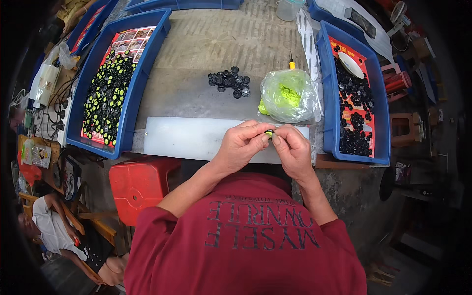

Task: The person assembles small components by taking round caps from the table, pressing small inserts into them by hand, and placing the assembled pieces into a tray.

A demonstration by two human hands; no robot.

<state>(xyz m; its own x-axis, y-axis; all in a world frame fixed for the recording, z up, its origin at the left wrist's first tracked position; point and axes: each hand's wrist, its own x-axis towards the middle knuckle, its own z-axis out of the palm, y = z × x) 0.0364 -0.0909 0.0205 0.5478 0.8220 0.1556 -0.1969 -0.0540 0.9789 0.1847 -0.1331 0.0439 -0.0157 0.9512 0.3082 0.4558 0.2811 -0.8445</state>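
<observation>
My left hand [244, 143] and my right hand [294, 150] meet above the table's near edge. Between their fingertips is a small round black piece with a lime-green part [269, 132]; both hands pinch it. Beneath them lies a white board [189, 137]. Farther back sits a loose pile of black wheel-like pieces [228, 81]. To its right, a clear plastic bag [307, 101] holds lime-green pieces [289, 96], some of them at its left edge. Just behind the bag stands a pointed tool with a yellow handle [291, 64].
At the left, a blue tray [129, 98] holds many black-and-green pieces [109, 93]. The right blue tray [332, 98] has black pieces [355, 140] and a white oval dish [351, 65]. A red stool [135, 189] stands below the table; a seated person [61, 226] is at lower left.
</observation>
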